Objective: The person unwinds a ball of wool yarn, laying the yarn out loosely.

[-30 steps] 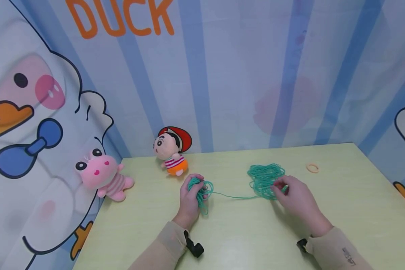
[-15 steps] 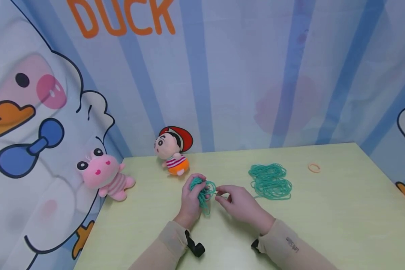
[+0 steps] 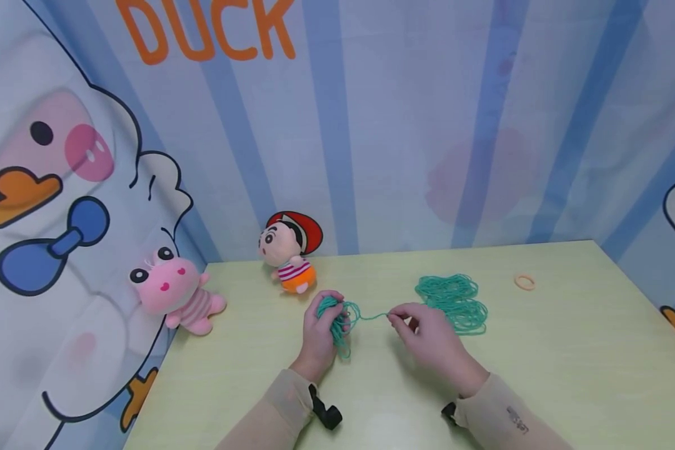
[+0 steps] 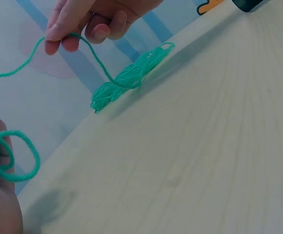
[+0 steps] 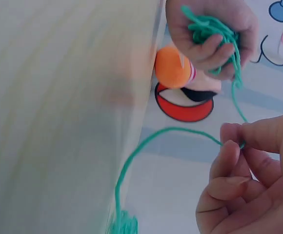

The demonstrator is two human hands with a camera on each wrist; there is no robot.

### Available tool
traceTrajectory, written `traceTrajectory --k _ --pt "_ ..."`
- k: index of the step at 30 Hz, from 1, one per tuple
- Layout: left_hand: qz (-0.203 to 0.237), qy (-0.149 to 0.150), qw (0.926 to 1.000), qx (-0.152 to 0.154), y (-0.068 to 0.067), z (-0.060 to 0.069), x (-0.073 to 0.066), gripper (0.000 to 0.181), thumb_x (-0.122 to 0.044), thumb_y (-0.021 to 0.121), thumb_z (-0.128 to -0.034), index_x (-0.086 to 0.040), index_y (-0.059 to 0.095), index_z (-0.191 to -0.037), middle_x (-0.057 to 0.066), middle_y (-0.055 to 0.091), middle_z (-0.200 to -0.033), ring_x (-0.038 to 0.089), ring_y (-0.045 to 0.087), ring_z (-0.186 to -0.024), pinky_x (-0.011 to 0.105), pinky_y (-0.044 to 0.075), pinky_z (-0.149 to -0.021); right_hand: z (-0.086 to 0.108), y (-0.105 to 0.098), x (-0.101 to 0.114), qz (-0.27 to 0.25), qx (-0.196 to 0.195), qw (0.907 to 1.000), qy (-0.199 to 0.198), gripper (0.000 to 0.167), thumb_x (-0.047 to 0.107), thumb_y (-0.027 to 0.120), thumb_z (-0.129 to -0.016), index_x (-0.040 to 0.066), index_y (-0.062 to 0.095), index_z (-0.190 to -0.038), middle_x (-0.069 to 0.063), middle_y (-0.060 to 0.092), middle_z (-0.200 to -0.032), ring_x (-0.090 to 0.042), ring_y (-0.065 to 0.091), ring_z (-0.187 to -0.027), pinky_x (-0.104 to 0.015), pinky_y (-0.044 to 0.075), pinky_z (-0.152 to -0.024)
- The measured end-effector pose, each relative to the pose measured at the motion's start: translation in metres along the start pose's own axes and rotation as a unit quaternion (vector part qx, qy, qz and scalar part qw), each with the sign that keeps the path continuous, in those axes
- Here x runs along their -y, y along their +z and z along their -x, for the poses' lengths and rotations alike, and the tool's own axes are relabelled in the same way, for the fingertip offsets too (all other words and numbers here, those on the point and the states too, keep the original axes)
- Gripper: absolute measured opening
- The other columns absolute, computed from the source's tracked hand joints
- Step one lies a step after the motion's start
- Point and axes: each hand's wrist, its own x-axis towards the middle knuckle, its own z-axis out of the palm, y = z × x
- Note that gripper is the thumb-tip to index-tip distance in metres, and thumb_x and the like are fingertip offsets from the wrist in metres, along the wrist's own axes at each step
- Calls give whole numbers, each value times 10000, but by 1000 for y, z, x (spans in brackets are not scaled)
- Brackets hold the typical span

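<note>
My left hand (image 3: pixel 317 334) grips a bundle of green yarn (image 3: pixel 337 325), its loops hanging out between the fingers. From that bundle a single strand (image 3: pixel 372 317) runs across to my right hand (image 3: pixel 435 340), which pinches it between thumb and fingertips above the table. Beyond the pinch, as the right wrist view shows, the strand (image 5: pixel 151 138) curves down to a flat pile of green yarn (image 3: pixel 455 303) lying on the table. In the left wrist view the pile (image 4: pixel 127 78) lies behind the right hand (image 4: pixel 90 19).
A doll in a red hat (image 3: pixel 287 250) stands at the table's back edge, behind the left hand. The pink plush toy (image 3: pixel 177 290) leans at the left edge. An orange ring (image 3: pixel 524 282) lies right of the pile on the pale table (image 3: pixel 568 350). A printed curtain (image 3: pixel 382 125) hangs behind.
My right hand went from the yarn pile leftward to the bundle, then drew back right with the strand pinched. The left hand stays nearly still, holding the bundle.
</note>
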Motion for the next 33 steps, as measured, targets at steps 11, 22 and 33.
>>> traceTrajectory --k 11,22,33 --pt "-45 -88 9999 -91 -2 -1 2 163 -82 530 -1060 -13 585 -1197 52 636 -935 161 601 -676 233 597 -658 22 -60 -42 276 -793 9963 170 220 227 705 -1085 89 805 -1223 -64 816 -1089 -135 645 -821 -252 510 -630" --pt "-39 -39 9999 -156 -4 -1 2 238 -86 524 -1065 70 542 -1244 50 626 -896 164 576 -650 233 572 -649 30 -96 -89 756 -612 9911 907 335 303 680 -1097 42 792 -1274 -179 790 -1200 -150 617 -827 -281 489 -630" --pt "14 227 9997 -86 -3 -2 5 222 -76 510 -1070 86 523 -1221 19 618 -875 135 557 -598 210 540 -605 28 -104 -107 1216 205 9799 1565 284 269 718 -1056 32 788 -1196 -167 806 -1126 -362 747 -1042 -574 590 -903"
